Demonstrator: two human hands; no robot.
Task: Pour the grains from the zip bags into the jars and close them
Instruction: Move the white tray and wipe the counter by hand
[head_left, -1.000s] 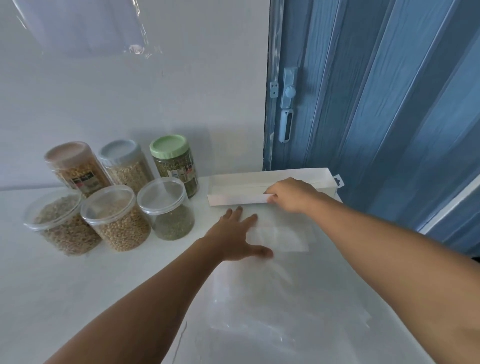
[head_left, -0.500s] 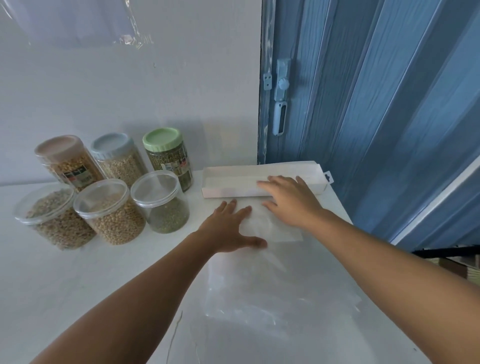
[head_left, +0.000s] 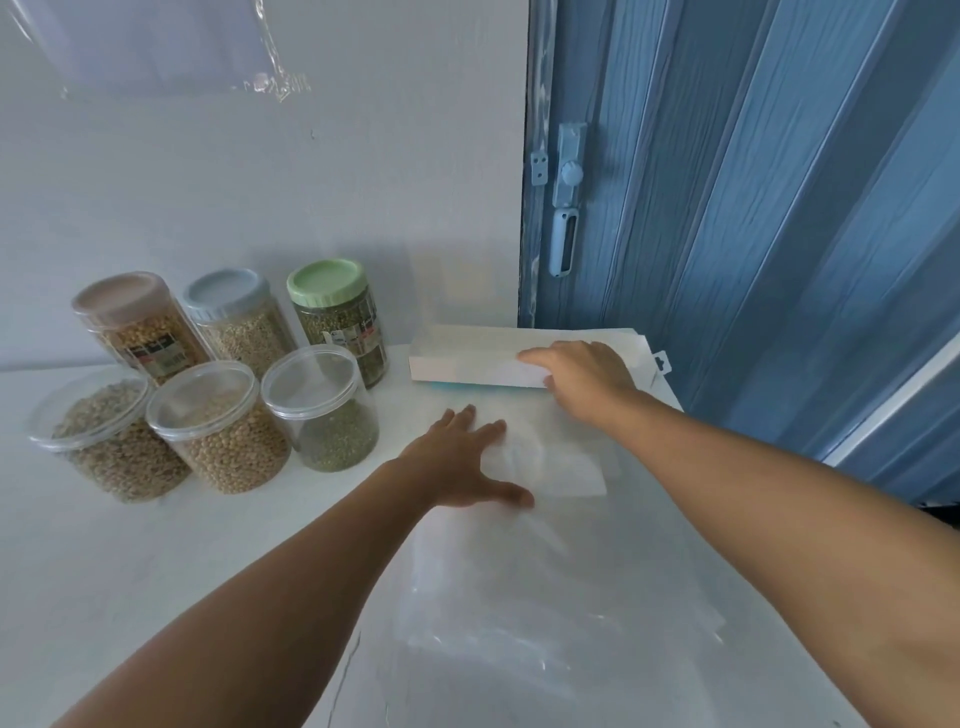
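Note:
Several lidded jars of grain stand at the left: a tall pink-lidded one, a grey-lidded one, a green-lidded one, and three short clear-lidded ones. Empty clear zip bags lie flat in a pile on the white counter. My left hand presses flat, fingers apart, on the pile's far left corner. My right hand rests on the front edge of a long white box behind the bags, fingers curled over it.
The white counter meets a pale wall at the back. A blue folding door with a latch stands right behind the box and along the counter's right edge. Clear plastic film hangs on the wall at top left.
My right hand moved from the bags back up to the white box, and the box's front edge now sits slightly lifted. My left hand has stayed flat on the bags.

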